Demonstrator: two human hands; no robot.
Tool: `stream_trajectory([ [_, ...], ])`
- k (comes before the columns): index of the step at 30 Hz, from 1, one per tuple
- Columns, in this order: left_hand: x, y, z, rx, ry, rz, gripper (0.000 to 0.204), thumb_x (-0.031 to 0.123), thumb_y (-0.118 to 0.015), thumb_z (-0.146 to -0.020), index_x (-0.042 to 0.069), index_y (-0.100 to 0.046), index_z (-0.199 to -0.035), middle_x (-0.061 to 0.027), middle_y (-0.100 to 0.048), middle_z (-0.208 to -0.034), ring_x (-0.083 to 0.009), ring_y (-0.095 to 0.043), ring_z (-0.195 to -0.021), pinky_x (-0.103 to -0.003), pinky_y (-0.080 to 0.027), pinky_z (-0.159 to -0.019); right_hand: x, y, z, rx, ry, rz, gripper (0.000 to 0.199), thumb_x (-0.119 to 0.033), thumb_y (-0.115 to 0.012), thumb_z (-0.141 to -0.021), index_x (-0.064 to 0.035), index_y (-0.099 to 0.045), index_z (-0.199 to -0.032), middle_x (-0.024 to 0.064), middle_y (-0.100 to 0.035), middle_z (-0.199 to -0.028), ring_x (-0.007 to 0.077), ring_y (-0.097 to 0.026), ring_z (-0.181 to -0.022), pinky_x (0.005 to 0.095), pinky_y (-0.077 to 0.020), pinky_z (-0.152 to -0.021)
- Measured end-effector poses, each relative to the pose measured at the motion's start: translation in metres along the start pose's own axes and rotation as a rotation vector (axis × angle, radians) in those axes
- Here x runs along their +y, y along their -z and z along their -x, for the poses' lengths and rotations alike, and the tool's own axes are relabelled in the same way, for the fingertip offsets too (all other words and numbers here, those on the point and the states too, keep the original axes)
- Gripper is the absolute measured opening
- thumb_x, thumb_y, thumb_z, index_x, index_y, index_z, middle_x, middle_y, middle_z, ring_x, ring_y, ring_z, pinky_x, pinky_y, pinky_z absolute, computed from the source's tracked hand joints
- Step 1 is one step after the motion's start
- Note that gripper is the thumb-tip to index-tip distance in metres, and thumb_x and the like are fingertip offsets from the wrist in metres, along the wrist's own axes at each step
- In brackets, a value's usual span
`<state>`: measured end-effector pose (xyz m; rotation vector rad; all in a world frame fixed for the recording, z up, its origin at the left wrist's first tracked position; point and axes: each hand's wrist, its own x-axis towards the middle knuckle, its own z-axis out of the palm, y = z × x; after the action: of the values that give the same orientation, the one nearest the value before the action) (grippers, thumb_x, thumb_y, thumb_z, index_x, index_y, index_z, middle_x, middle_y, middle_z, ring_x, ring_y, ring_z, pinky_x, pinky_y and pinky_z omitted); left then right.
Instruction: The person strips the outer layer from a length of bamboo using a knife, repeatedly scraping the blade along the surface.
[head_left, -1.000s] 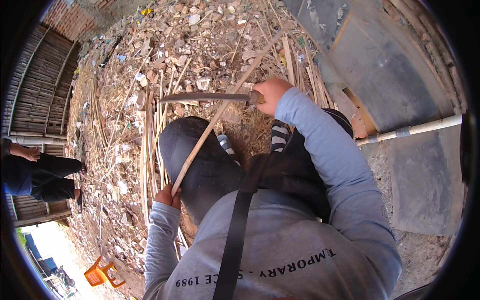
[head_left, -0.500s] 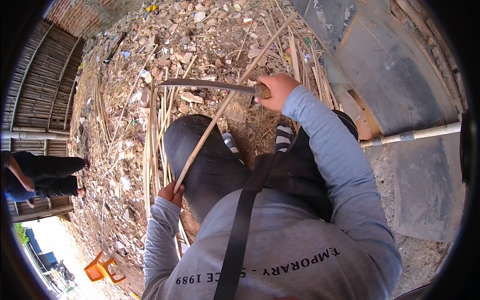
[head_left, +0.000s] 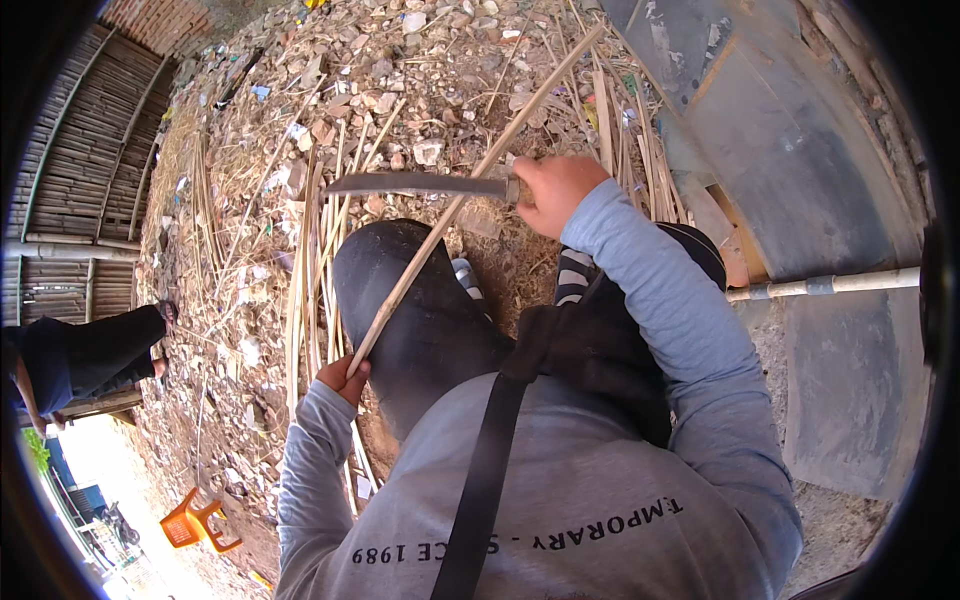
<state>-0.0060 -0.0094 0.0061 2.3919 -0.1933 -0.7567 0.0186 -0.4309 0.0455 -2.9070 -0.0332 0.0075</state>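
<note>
The right hand [head_left: 563, 195] is curled into a fist round the handle of a long knife [head_left: 420, 184], whose blade reaches out leftward from it. The blade is dull grey-brown, broad and slightly curved, narrowing at the far end. The left hand [head_left: 343, 380], lower and to the left of the right one, pinches the near end of a bamboo strip [head_left: 425, 253] between thumb and bent fingers.

That strip is pale tan, narrow, long and nearly straight, a little darker in places. It slants up and right from the left hand, over the black trouser knee [head_left: 400, 275], crosses the blade just left of the right hand and ends well beyond it. Whether the edge bites into it, I cannot tell.

Just beyond the left hand lies a bundle of similar strips [head_left: 303, 300]; more loose slats [head_left: 622, 140] lie above and right of the right hand. Stony rubble [head_left: 420, 90] spreads ahead of both; grey sheets [head_left: 790, 170] lie farther right. An orange plastic chair [head_left: 190, 525] stands well off, down and left of the left hand.
</note>
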Motion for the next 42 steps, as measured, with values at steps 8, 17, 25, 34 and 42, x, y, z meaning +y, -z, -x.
stream_trajectory([
  [8,-0.002,-0.003,-0.003,0.031,0.041,0.044,0.036,0.033,-0.056,-0.096,-0.002,-0.064,-0.091,-0.0046,-0.056,-0.064,-0.0125,-0.048,-0.061,-0.033,-0.043,-0.057,0.030,-0.004,-0.021,0.059,-0.131,-0.174,0.031,-0.026,-0.065,-0.076,-0.0070,-0.062,-0.101,0.0198,-0.065,-0.083,0.0395,-0.064,-0.081,0.0451,-0.0529,-0.077],
  [17,-0.003,-0.002,-0.006,-0.001,0.067,0.045,0.041,0.038,-0.055,-0.096,-0.002,-0.065,-0.097,-0.0027,-0.058,-0.070,-0.0127,-0.050,-0.066,-0.031,-0.044,-0.062,0.030,-0.015,-0.025,0.001,-0.152,-0.113,0.032,-0.024,-0.064,-0.076,-0.0069,-0.061,-0.102,0.0199,-0.066,-0.085,0.0386,-0.065,-0.083,0.0464,-0.0523,-0.078],
  [25,0.007,-0.004,-0.003,0.000,0.064,-0.007,0.045,0.041,-0.053,-0.096,-0.002,-0.064,-0.101,-0.0021,-0.059,-0.071,-0.0128,-0.051,-0.066,-0.031,-0.043,-0.061,0.004,-0.025,-0.033,0.020,-0.135,-0.107,0.031,-0.027,-0.066,-0.077,-0.0062,-0.062,-0.099,0.0156,-0.068,-0.087,0.0368,-0.066,-0.083,0.0467,-0.0525,-0.080],
  [34,0.008,-0.001,-0.007,-0.029,0.036,-0.047,0.045,0.042,-0.052,-0.096,-0.001,-0.063,-0.096,-0.0042,-0.054,-0.064,-0.0135,-0.049,-0.060,-0.035,-0.043,-0.057,-0.005,-0.003,-0.056,-0.057,-0.225,0.018,0.043,-0.022,-0.063,-0.081,-0.0095,-0.058,-0.121,0.0165,-0.068,-0.094,0.0329,-0.066,-0.089,0.0417,-0.0527,-0.084],
  [42,-0.007,0.000,-0.010,-0.136,0.097,0.108,0.049,0.047,-0.052,-0.095,-0.001,-0.062,-0.090,-0.0019,-0.053,-0.063,-0.0115,-0.048,-0.059,-0.033,-0.041,-0.054,-0.004,-0.017,-0.033,-0.069,-0.161,-0.083,0.031,-0.023,-0.066,-0.076,-0.0068,-0.062,-0.102,0.0184,-0.067,-0.086,0.0361,-0.066,-0.083,0.0453,-0.0526,-0.079],
])
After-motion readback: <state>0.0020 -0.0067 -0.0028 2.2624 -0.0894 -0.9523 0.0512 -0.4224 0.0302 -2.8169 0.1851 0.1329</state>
